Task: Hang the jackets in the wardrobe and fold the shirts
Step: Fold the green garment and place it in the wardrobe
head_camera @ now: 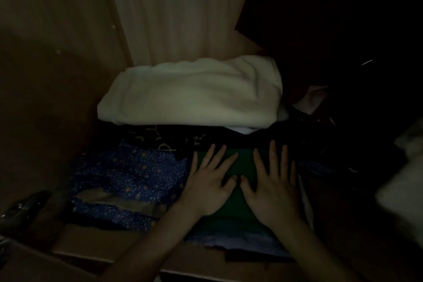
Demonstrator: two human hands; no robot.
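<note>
A folded dark green shirt (pixel 241 162) lies on a pile of clothes on a dim wardrobe shelf (pixel 96 238). My left hand (pixel 209 183) presses flat on the shirt's left half, fingers straight and spread. My right hand (pixel 272 185) presses flat on its right half in the same way. The two thumbs nearly touch at the middle. Paler folded cloth (pixel 240 239) shows under the green shirt at the front.
A folded white cloth (pixel 190 91) lies behind the hands on dark patterned clothes. Blue dotted fabric (pixel 128 176) lies to the left. A pale garment (pixel 174 7) hangs at the back. The wardrobe's brown side wall (pixel 50 75) is on the left; the right side is in darkness.
</note>
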